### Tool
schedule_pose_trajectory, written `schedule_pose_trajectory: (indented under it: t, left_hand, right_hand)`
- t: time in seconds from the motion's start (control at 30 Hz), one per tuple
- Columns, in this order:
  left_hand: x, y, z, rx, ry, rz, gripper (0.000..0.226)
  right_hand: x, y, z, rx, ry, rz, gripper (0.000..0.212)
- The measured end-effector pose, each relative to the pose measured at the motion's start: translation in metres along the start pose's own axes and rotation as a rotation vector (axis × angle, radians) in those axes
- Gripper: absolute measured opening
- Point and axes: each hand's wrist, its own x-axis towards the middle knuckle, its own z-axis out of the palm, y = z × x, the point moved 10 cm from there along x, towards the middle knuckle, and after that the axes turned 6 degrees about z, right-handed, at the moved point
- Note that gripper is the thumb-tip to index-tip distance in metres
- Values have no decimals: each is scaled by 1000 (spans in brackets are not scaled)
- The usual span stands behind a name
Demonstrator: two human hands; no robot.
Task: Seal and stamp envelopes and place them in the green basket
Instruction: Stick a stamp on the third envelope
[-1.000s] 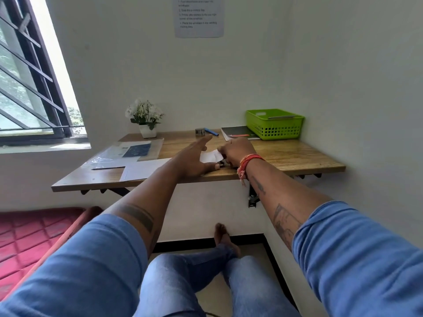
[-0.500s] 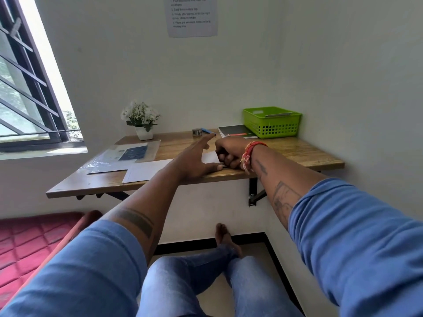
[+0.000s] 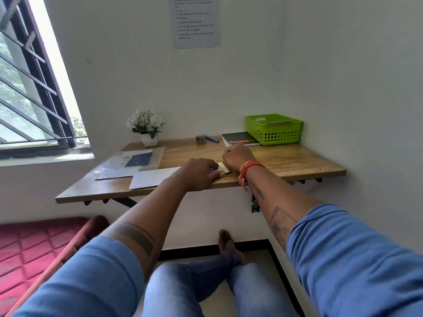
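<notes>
My left hand (image 3: 201, 173) lies palm-down near the table's front edge, fingers curled, pressing on a small white envelope that it almost wholly hides. My right hand (image 3: 238, 155), with a red thread band on its wrist, is closed into a fist just to the right. A short yellowish strip (image 3: 223, 167) slants between the two hands, its upper end at my right hand's fingers and its lower end by my left fingertips. The green basket (image 3: 274, 133) stands at the table's far right corner against the wall, with a flat white item lying across its top.
A white sheet (image 3: 153, 177) lies left of my left hand, with a clear plastic sleeve holding a blue card (image 3: 137, 160) behind it. At the back stand a potted white flower (image 3: 146, 126), a small tape roll (image 3: 200, 138), a blue pen (image 3: 211, 138) and a dark notebook (image 3: 239, 137).
My left hand has curled down over the envelope, hiding it. My right hand has drawn back slightly, and the yellowish strip now shows between the hands. The camera has tilted a little.
</notes>
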Motion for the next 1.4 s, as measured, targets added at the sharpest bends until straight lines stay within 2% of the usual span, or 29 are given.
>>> schedule_pose_trajectory:
  t: [0.17,0.33,0.47,0.57,0.73,0.97,1.07,1.17,1.23,1.3,1.4]
  left_hand:
    - [-18,10,6,-66,-22,70,42]
    - [-17,0,2,-130,3,-20,41]
    - [-17,-6,-5,-141,63,-72,36]
    - [-23,-13,-12,-258,152,-132,34]
    - [-26,0,-10,-172,88,-51,44]
    - [-28,4,-19,-164,167,-34,45]
    - [-29,0,-22,-220,196,-37,44]
    - [-28,-3,-20,-233,185,-44,44]
    - [-25,-5,-19,-239,184,-59,45]
    - [-24,-10,-19,-253,194,-87,47]
    - [-23,-14,-18,-246,209,-108,47]
  right_hand:
    - [-2,7,-3,145,-61,29,28]
    - [-8,9,3,417,-197,34,31]
    - [-11,1,7,286,-204,-50,21]
    - [-10,0,7,224,-187,-48,20]
    - [-7,-3,7,141,-212,-60,21]
    - [0,-14,17,-18,-242,-94,10]
    - [7,-13,19,-128,-220,-88,14]
    - [14,-16,24,-315,-165,-81,45]
    - [17,-18,23,-359,-120,-55,59]
    - [17,-17,22,-347,-95,-49,60]
    - [9,-10,17,-242,-127,-76,46]
